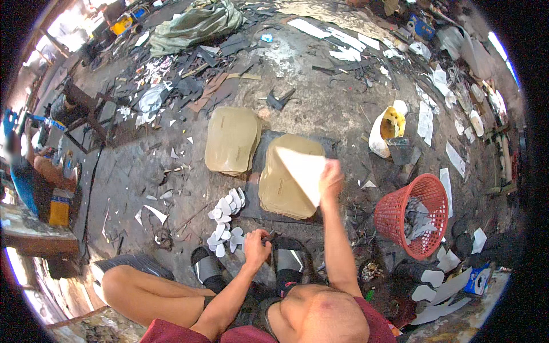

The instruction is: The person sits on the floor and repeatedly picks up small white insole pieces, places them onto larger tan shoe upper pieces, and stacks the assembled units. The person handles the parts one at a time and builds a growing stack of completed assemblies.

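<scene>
My right hand (330,182) is closed on the edge of a white triangular sheet (303,170). The sheet lies over the upper right part of a stack of tan sheets (280,191) on a dark board (251,212). Lower down, between my sandalled feet, my left hand (257,248) has its fingers curled. A small dark thing sticks out beside its fingertips, too small to name. Just left of that hand lies a pile of white, rounded sole-shaped pieces (222,216). Another stack of tan sheets (231,139) sits beyond the pile.
A red plastic basket (386,212) with grey scraps tilts at the right. Beyond it lies a cut-open white and yellow container (378,137) beside a dark cup (401,151). Scraps litter the floor. Another person (34,177) is at the far left, near a dark metal frame (86,108).
</scene>
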A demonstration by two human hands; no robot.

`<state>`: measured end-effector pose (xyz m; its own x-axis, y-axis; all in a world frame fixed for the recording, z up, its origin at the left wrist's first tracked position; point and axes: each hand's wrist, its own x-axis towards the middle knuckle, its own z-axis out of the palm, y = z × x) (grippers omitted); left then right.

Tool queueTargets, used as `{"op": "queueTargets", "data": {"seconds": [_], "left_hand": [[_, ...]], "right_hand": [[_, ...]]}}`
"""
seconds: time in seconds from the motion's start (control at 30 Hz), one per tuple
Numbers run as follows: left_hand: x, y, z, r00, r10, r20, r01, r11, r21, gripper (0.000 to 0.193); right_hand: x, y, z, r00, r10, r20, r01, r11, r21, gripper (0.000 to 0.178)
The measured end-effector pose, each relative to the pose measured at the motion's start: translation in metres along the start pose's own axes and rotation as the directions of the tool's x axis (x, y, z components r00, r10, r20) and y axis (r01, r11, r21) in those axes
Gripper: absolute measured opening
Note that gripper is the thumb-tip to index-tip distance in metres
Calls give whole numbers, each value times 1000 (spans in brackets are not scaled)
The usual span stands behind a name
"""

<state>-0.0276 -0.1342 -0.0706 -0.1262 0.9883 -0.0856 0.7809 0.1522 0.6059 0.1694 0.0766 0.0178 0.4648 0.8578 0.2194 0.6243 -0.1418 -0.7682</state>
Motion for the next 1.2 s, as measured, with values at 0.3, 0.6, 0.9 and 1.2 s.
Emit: {"op": "queueTargets", "data": {"seconds": [0.3,0.6,0.9,1.2], "left_hand": [[29,8,-17,906,-408,-112,133,526,-840,31],[50,16,-43,884,-466,40,267,433,-861,27],[61,16,-47,889,-446,105,202,176,-963,27],[95,19,-65,901,-422,96,235,292,-927,23]], "right_hand": [[69,-61,-36,892,-350,-285,261,915,-308,13],[12,-74,-83,802,-554,-223,513,831,-218,10],[-49,-63,-83,604,-750,270,783,621,-29,14],[-116,2,-55,556,-722,413,821,555,-136,25]]}}
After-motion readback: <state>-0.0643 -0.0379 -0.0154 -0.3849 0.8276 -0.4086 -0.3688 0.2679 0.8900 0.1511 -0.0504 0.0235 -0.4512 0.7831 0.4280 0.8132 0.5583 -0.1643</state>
